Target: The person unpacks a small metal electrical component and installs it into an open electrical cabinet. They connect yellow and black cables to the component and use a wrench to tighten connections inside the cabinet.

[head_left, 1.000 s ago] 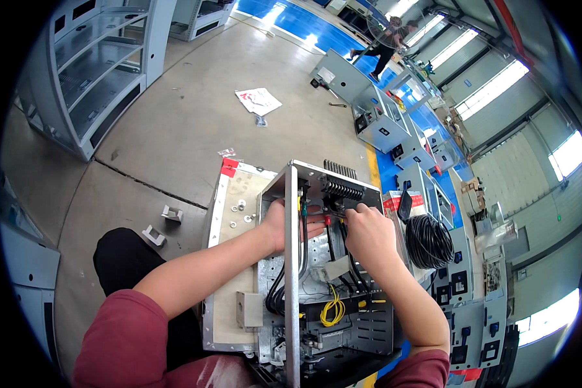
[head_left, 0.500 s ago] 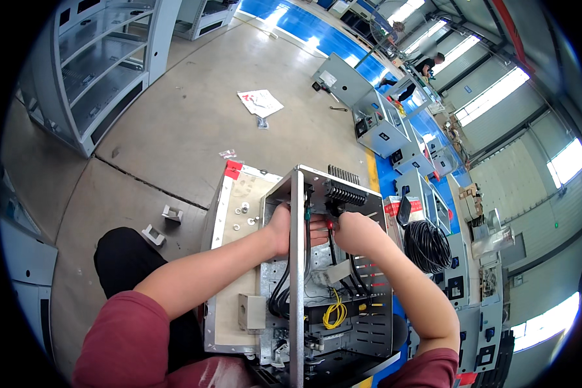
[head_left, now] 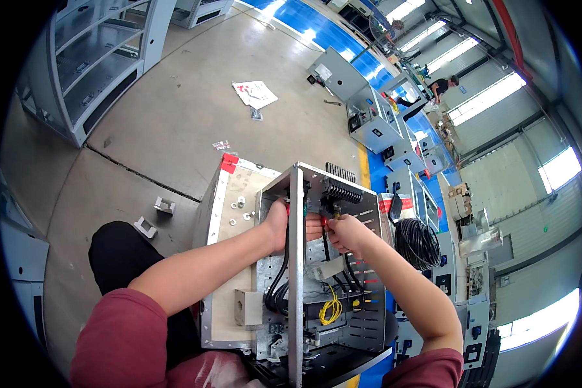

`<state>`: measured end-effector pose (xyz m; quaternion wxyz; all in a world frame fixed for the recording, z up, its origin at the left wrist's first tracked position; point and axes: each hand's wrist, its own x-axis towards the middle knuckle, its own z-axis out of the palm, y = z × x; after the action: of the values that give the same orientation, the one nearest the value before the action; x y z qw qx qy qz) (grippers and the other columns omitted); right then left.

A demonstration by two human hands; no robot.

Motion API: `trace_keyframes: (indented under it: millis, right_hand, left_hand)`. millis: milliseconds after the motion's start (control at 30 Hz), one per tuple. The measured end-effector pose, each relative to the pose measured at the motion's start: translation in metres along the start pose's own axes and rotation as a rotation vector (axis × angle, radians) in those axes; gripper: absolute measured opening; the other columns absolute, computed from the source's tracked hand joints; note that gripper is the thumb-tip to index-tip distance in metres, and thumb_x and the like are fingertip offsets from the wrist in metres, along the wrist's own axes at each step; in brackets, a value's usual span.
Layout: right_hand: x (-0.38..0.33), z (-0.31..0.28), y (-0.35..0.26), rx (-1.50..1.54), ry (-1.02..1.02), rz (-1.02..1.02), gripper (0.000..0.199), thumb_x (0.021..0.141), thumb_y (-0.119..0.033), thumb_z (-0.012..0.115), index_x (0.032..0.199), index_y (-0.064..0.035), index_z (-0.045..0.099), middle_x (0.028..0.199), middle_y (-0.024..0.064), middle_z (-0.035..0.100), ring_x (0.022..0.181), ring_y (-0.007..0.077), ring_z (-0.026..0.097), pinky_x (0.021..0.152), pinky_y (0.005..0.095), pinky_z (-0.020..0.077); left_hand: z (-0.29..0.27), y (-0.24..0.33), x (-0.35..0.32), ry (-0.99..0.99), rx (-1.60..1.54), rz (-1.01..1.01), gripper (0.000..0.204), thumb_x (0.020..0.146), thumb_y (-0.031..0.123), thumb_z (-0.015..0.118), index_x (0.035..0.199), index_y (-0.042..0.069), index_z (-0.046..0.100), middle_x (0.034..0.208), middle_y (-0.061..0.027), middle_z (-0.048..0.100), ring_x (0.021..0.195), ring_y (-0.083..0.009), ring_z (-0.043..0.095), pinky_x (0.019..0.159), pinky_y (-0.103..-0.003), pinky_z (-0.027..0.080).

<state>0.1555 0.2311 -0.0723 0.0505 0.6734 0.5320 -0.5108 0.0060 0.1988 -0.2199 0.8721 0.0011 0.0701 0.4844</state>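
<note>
Both hands inside the open metal cabinet (head_left: 295, 271)
Left hand (head_left: 279, 223) and right hand (head_left: 343, 231) meet below the black terminal strip (head_left: 341, 192), fingers pinched on a small red-tipped part (head_left: 324, 222)

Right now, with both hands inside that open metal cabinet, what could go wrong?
1. The left hand reaches past the cabinet's bare metal frame edge; the forearm could scrape on it.
2. The right hand works close below the black terminal strip, among black cables; a neighbouring wire might get tugged loose.
3. Loose washers on the side panel could roll off.
</note>
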Motion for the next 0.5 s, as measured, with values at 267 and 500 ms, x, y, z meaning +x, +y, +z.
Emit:
trace_keyframes:
  millis: [267, 500]
  right_hand:
    - [0.046, 0.013, 0.058, -0.287, 0.376, -0.253, 0.043, 0.108, -0.031, 0.047, 0.108, 0.0061, 0.067, 0.096, 0.0259, 0.072, 0.094, 0.0426, 0.07, 0.084, 0.0476, 0.0537]
    - [0.015, 0.035, 0.042, -0.52, 0.442, -0.362, 0.043, 0.108, -0.029, 0.041, 0.111, 0.0066, 0.066, 0.109, 0.0328, 0.069, 0.109, 0.0494, 0.065, 0.095, 0.0526, 0.0513]
  left_hand:
    - [0.013, -0.005, -0.01, 0.046, -0.017, 0.043, 0.076, 0.104, 0.048, 0.031, 0.137, -0.017, 0.053, 0.135, -0.0355, 0.06, 0.126, -0.0457, 0.062, 0.116, -0.053, 0.046]
    - [0.005, -0.003, -0.01, 0.034, 0.03, 0.071, 0.083, 0.103, 0.052, 0.022, 0.142, -0.017, 0.048, 0.139, -0.0345, 0.058, 0.13, -0.0447, 0.06, 0.117, -0.051, 0.045]
